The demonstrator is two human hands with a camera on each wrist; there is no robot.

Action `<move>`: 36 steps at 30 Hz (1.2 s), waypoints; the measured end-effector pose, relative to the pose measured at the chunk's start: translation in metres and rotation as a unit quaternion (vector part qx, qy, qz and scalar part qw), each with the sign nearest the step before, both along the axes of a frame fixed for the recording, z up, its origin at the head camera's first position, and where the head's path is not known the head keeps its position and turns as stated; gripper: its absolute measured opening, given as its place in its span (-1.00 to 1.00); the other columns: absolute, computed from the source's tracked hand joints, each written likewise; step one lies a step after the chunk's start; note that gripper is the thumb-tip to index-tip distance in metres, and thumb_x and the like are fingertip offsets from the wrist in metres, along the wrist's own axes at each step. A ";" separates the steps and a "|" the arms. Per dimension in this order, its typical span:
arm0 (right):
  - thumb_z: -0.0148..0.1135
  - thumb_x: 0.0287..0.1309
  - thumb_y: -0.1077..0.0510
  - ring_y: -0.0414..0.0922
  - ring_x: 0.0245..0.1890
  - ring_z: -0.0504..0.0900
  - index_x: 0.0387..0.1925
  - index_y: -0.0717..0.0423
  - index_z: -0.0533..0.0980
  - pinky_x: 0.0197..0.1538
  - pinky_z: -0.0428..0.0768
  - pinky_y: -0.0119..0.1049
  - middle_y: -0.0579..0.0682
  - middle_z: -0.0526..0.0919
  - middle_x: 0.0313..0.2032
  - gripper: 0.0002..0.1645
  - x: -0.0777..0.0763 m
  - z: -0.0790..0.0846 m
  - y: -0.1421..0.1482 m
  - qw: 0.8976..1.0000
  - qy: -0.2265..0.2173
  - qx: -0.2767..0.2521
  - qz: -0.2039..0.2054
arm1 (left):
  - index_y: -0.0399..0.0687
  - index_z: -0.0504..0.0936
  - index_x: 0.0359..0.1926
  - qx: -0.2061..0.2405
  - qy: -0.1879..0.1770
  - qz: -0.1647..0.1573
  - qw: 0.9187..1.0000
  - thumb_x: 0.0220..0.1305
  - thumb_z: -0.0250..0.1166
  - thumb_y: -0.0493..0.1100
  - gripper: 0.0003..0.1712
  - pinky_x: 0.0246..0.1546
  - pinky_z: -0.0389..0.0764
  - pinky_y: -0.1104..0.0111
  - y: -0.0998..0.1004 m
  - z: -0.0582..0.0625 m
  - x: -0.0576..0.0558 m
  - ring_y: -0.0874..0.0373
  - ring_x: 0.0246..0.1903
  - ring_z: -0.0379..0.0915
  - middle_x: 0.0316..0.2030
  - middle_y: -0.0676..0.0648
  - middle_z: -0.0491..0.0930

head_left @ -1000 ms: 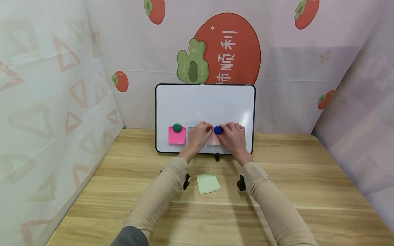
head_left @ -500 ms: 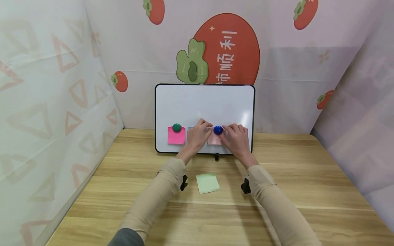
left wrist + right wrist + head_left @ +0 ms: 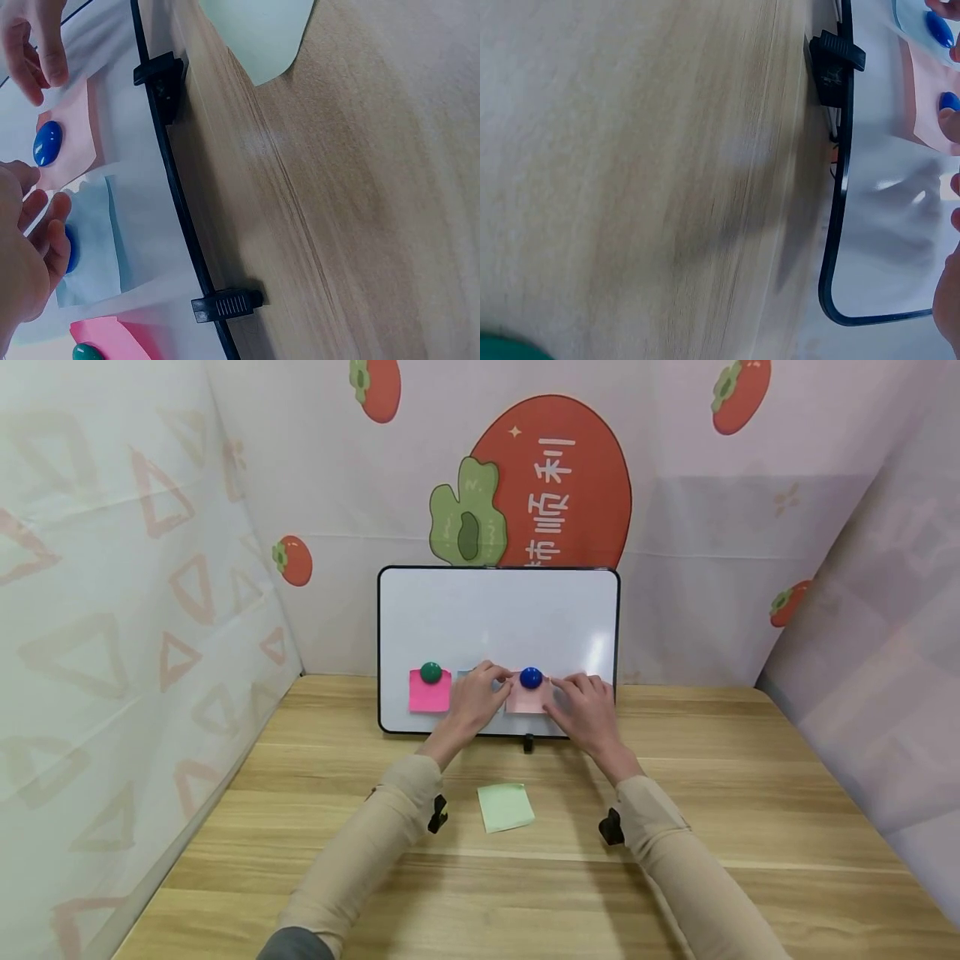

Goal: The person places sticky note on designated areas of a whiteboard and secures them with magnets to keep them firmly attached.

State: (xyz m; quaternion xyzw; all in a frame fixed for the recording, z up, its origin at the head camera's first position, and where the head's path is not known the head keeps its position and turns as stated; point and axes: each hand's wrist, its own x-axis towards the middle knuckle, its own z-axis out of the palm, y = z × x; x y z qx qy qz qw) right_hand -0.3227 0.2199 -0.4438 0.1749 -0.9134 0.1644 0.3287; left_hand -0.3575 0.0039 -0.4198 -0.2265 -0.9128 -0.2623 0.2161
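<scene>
A pale pink sticky note (image 3: 525, 700) lies on the whiteboard (image 3: 502, 610) under a round blue magnet (image 3: 531, 677). At the note's left edge is my left hand (image 3: 474, 702), fingers loosely bent, with nothing held. My right hand (image 3: 588, 714) stands at the right edge, fingers spread and apart from the magnet. Behind the left hand, a light blue note (image 3: 94, 247) carries a second blue magnet (image 3: 72, 249), partly covered by the fingers. To the left, a bright pink note (image 3: 431, 697) hangs under a green magnet (image 3: 431, 672).
A pale green sticky note (image 3: 506, 807) lies on the wooden table (image 3: 480, 893) in front of the board. Black clip feet (image 3: 227, 305) hold the board's lower edge. A printed cloth (image 3: 690, 527) stands behind. A green rounded thing (image 3: 510, 349) shows at the right wrist view's corner.
My right hand has let go of the blue magnet and moved right and slightly down. The left hand has shifted slightly left. The magnet stays on the pale pink note.
</scene>
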 end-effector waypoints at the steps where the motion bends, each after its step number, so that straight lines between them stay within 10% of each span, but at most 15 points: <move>1: 0.47 0.08 -0.08 0.11 -0.08 0.50 0.07 0.12 0.62 0.13 0.39 0.14 0.13 0.60 -0.08 -0.43 0.001 0.000 0.001 1.000 -0.006 0.001 -0.001 | 0.07 0.74 -0.07 -0.001 0.000 -0.002 1.000 0.36 0.28 -0.04 -0.79 -0.65 0.30 0.51 -0.001 -0.001 0.000 0.26 -0.56 0.44 -0.21 0.05 0.68; 36: 0.50 0.04 -0.08 0.16 -0.01 0.49 0.09 0.15 0.60 0.12 0.37 0.16 0.16 0.64 -0.07 -0.38 0.051 -0.005 0.029 0.992 -0.117 0.039 -0.021 | 0.07 0.76 -0.11 -0.085 -0.123 -0.083 0.985 0.33 0.31 -0.03 -0.80 -0.55 0.43 0.48 -0.030 -0.011 0.036 0.25 -0.36 0.55 -0.23 0.11 0.70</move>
